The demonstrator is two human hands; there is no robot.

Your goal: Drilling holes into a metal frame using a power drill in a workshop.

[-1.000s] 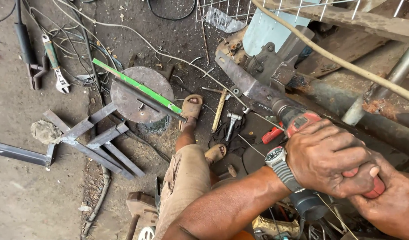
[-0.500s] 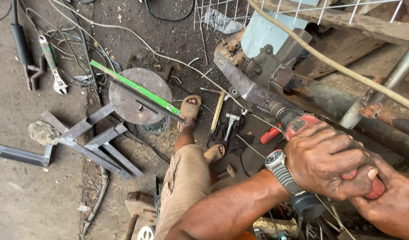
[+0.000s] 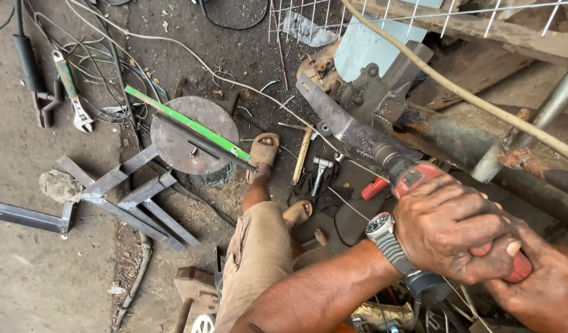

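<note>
Both hands are clamped on a red power drill (image 3: 419, 179) at the right side of the view. The left hand (image 3: 450, 231), with a wristwatch (image 3: 382, 237) on its wrist, wraps tightly over the top of the drill's body; the right hand (image 3: 543, 290) closes around the red rear grip (image 3: 519, 266) from below, its fingers meeting the left hand's. The drill's dark chuck (image 3: 392, 157) presses against a rusty curved metal bar (image 3: 339, 120) that belongs to a heavy steel assembly (image 3: 382, 98) lying on the ground.

Compared with a second ago, the hands keep the same hold and the drill stays against the same spot on the bar; only the view has shifted slightly, so everything sits a touch lower in the frame.

On the dirt floor (image 3: 25, 271), towards the left, a round metal disc (image 3: 191, 135) lies with a green strip (image 3: 185, 123) across it, beside a welded frame of angle iron (image 3: 123, 191). An adjustable wrench (image 3: 74, 92) lies near the upper left edge. A hammer (image 3: 302, 154) and a second, steel-headed hammer (image 3: 320, 172) lie just beyond the person's sandalled foot (image 3: 264, 151). A white wire grid (image 3: 382, 12) runs along the top edge
</note>
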